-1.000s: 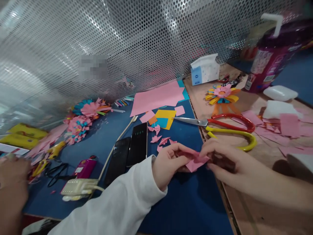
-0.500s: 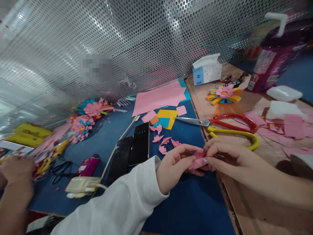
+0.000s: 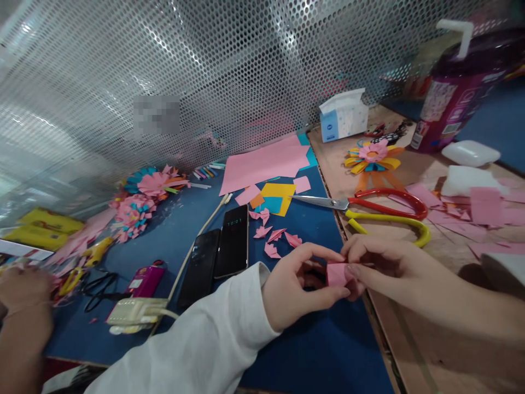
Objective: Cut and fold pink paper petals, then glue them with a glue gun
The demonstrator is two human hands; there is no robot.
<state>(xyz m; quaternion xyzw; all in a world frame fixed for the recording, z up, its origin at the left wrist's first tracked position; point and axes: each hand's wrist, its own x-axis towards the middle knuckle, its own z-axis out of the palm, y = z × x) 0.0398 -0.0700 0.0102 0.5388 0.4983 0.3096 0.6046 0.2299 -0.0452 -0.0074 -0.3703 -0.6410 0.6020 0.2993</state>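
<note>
**Both hands pinched on a small pink fold**

My fingertips [image 3: 328, 253] close narrowly on the small folded square of pink paper [image 3: 337, 273], with a thumb and forefinger gripping it from each side just above the blue table mat [image 3: 320, 339]. For a clean crease, I judge the edges should be matched first, then pressed evenly. My left hand [image 3: 297, 284] curls in from a white sleeve [image 3: 213, 339]. My right hand [image 3: 381, 268] reaches across the brown cardboard sheet [image 3: 410, 350], near the red-handled scissors [image 3: 369, 205].

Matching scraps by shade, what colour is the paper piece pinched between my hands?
Pink. The paper piece shows best in the head view.
</note>
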